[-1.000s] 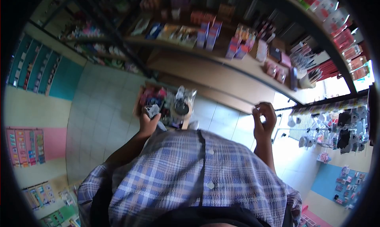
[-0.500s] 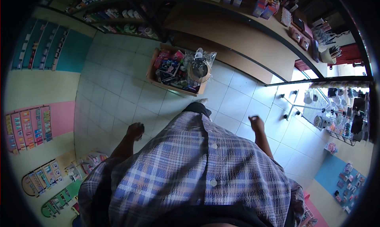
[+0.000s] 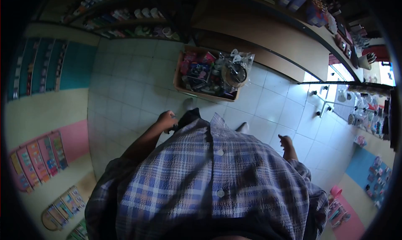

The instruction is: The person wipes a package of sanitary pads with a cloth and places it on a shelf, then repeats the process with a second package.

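My left hand [image 3: 168, 122] hangs beside the dark trouser leg, its fingers curled round something small that is too blurred to name. On the other side of the plaid shirt [image 3: 209, 169], my right hand [image 3: 286, 142] hangs over the tiled floor with its fingers partly spread and nothing seen in it. Neither hand touches the cardboard box [image 3: 205, 96] on the floor ahead. Pink and dark packets fill the box, with a round brown item [image 3: 235, 75] in clear plastic at its right end.
A long wooden shelf unit [image 3: 268, 43] runs behind the box. Bottles stand on shelves at the upper left. Product racks [image 3: 39, 160] line the left wall. On the right are a wheeled metal stand [image 3: 324, 101] and a blue wall panel [image 3: 362, 166] with hanging goods.
My left hand has swung forward and right, closer to the trouser leg. My right hand has moved right and slightly down, its fingers looser. The box and shelves appear farther right.
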